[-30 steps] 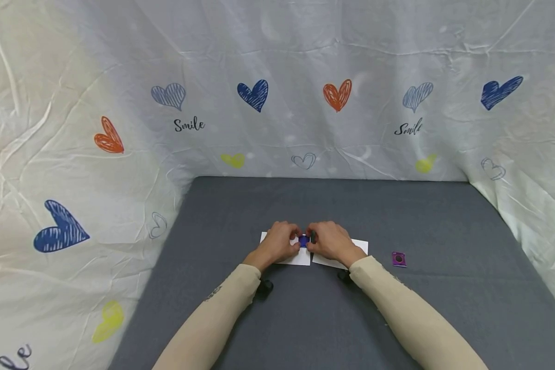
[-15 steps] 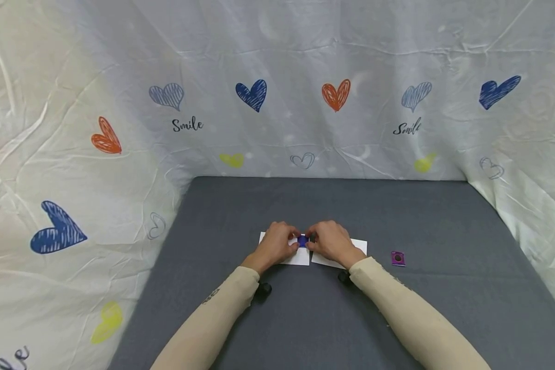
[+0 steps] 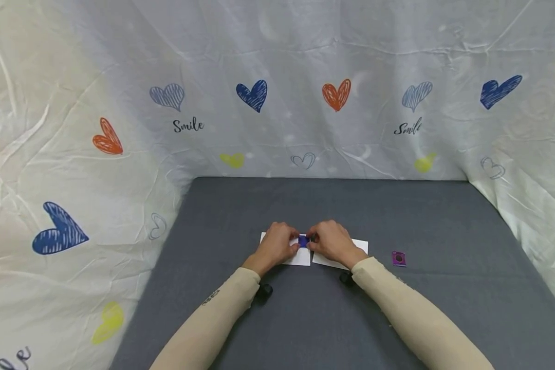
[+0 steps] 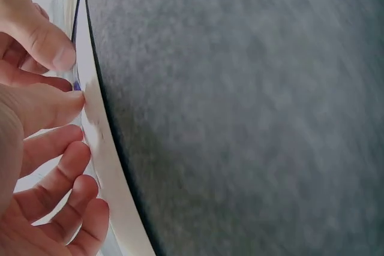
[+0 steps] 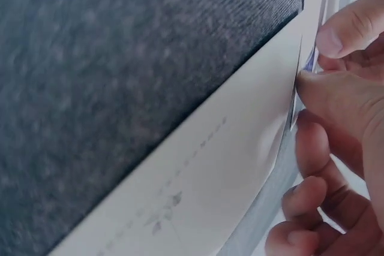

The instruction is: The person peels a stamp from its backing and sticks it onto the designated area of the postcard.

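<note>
Blue square (image 3: 303,241), pinched by left hand (image 3: 277,241) and right hand (image 3: 331,240) over left card's (image 3: 300,258) far-right corner, could crease if tugged!

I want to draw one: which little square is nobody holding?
The purple square with the dark round middle, lying on the grey cloth off to the right. The blue square is held between the left hand and right hand.

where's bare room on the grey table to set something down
Free: from the white cards back to the curtain, and right of the purple packet. Crowded: on the cards, where left hand and right hand hold the blue piece.
</note>
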`<action>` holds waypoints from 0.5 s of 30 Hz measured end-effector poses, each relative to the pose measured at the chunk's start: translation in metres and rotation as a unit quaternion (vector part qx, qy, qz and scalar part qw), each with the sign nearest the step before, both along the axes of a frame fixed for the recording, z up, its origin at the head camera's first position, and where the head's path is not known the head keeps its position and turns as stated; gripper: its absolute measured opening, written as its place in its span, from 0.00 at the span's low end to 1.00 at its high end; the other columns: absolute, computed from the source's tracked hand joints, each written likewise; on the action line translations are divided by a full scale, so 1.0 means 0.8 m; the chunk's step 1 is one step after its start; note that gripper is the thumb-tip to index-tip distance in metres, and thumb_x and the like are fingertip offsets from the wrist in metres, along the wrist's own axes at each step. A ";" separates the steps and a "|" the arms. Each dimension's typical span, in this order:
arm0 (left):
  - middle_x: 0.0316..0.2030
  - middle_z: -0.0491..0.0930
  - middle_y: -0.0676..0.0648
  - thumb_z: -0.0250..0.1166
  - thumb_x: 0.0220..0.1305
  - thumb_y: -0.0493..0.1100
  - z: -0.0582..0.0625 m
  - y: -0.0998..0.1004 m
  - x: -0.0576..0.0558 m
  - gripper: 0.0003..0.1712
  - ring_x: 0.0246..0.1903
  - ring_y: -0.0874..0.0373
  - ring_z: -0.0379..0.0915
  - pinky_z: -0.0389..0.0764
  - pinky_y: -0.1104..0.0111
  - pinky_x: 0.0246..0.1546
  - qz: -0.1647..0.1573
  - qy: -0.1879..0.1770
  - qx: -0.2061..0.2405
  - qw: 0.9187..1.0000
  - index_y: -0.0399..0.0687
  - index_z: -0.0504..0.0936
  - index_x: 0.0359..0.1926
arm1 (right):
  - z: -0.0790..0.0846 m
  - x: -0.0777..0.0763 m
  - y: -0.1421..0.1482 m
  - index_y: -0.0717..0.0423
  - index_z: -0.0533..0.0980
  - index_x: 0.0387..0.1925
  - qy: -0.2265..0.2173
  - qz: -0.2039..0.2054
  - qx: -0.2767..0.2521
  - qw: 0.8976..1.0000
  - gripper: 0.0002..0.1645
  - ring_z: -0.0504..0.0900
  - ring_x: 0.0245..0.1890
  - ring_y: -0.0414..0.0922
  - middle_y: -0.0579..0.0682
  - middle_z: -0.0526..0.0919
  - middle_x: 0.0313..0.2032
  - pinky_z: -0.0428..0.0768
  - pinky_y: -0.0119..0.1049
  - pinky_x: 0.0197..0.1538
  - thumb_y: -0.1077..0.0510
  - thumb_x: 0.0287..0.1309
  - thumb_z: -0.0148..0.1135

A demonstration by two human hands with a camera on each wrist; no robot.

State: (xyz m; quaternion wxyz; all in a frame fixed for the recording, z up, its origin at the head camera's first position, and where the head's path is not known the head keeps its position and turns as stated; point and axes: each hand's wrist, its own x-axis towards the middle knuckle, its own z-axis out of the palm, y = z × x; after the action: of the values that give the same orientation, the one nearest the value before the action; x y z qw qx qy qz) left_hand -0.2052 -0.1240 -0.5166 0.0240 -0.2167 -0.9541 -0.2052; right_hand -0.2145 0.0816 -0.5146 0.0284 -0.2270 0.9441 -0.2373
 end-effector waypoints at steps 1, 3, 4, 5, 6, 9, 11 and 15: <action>0.39 0.89 0.42 0.76 0.63 0.40 0.000 -0.001 0.001 0.13 0.43 0.43 0.83 0.82 0.46 0.50 0.005 -0.001 -0.004 1.000 0.40 0.94 0.47 | 0.000 0.000 0.001 0.50 0.92 0.49 0.004 0.004 -0.001 1.000 0.13 0.78 0.27 0.38 0.42 0.85 0.28 0.76 0.36 0.31 0.54 0.64 0.78; 0.41 0.89 0.42 0.76 0.65 0.42 0.001 -0.003 0.000 0.13 0.44 0.43 0.83 0.84 0.47 0.50 0.018 0.002 -0.012 1.000 0.42 0.94 0.48 | 0.001 -0.001 0.003 0.51 0.92 0.48 0.016 0.011 -0.006 1.000 0.11 0.78 0.27 0.38 0.42 0.86 0.29 0.77 0.36 0.33 0.55 0.65 0.76; 0.42 0.89 0.42 0.76 0.66 0.42 0.003 -0.004 0.001 0.13 0.45 0.43 0.83 0.84 0.49 0.50 0.025 0.003 -0.012 1.000 0.42 0.93 0.50 | 0.003 -0.001 0.005 0.51 0.92 0.47 0.024 0.014 -0.009 1.000 0.10 0.78 0.28 0.37 0.43 0.86 0.29 0.77 0.36 0.33 0.55 0.66 0.75; 0.43 0.89 0.42 0.76 0.67 0.43 0.005 -0.006 0.001 0.14 0.46 0.44 0.84 0.85 0.50 0.51 0.031 0.007 -0.011 0.999 0.43 0.93 0.51 | 0.005 -0.002 0.007 0.51 0.92 0.46 0.032 0.017 -0.014 0.999 0.10 0.78 0.28 0.38 0.43 0.86 0.30 0.78 0.36 0.33 0.56 0.66 0.74; 0.43 0.89 0.43 0.76 0.68 0.43 0.007 -0.007 0.001 0.14 0.46 0.44 0.84 0.85 0.51 0.51 0.036 0.012 -0.007 0.999 0.43 0.93 0.51 | 0.007 -0.002 0.008 0.51 0.92 0.46 0.040 0.019 -0.017 0.999 0.09 0.78 0.28 0.38 0.44 0.86 0.30 0.78 0.37 0.34 0.57 0.66 0.73; 0.45 0.89 0.43 0.76 0.69 0.43 0.015 -0.009 0.001 0.15 0.48 0.45 0.84 0.86 0.52 0.52 0.049 0.023 0.006 0.999 0.43 0.92 0.54 | 0.015 -0.003 0.015 0.51 0.92 0.44 0.056 0.025 -0.026 0.998 0.08 0.81 0.29 0.39 0.45 0.88 0.31 0.80 0.38 0.35 0.58 0.66 0.72; 0.46 0.89 0.42 0.75 0.70 0.43 0.022 -0.011 0.000 0.16 0.50 0.44 0.85 0.86 0.51 0.53 0.052 0.028 0.016 0.998 0.42 0.92 0.55 | 0.022 -0.005 0.020 0.52 0.92 0.44 0.059 0.027 -0.027 0.997 0.08 0.83 0.30 0.40 0.46 0.89 0.32 0.82 0.39 0.36 0.58 0.67 0.72; 0.52 0.90 0.41 0.75 0.70 0.42 0.032 -0.015 -0.002 0.18 0.55 0.42 0.86 0.85 0.49 0.59 0.055 0.033 0.032 0.997 0.42 0.90 0.58 | 0.032 -0.007 0.032 0.53 0.92 0.44 0.058 0.025 -0.026 0.998 0.08 0.85 0.33 0.41 0.47 0.91 0.35 0.84 0.41 0.39 0.58 0.68 0.72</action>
State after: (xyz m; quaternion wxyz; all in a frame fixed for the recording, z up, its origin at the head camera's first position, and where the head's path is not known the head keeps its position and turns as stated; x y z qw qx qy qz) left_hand -0.2066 -0.1360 -0.4908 0.0736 -0.1700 -0.9561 -0.2271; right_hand -0.2199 0.1069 -0.4891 -0.0259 -0.2647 0.9318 -0.2472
